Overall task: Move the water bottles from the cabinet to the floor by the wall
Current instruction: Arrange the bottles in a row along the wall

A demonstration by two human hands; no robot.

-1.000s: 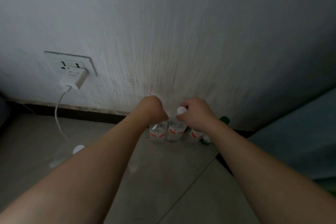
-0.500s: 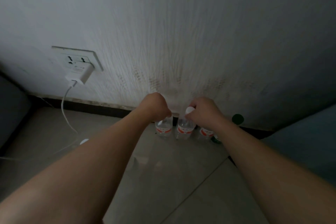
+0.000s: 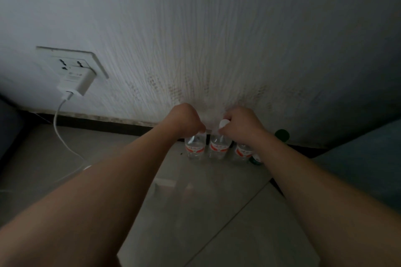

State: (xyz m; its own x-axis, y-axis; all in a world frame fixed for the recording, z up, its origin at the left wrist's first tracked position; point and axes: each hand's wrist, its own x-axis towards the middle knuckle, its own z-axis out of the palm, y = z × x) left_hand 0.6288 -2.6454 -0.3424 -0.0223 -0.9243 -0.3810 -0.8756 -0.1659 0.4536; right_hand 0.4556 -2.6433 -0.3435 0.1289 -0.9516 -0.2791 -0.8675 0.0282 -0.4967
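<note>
My left hand (image 3: 184, 119) grips one bottle (image 3: 194, 147) by its top, my right hand (image 3: 240, 124) another bottle (image 3: 218, 147), both standing at the floor's (image 3: 195, 212) wall edge.

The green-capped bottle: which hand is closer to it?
Right. The right hand sits just left of the green-capped bottle; the left hand is farther left, beyond two bottles.
</note>
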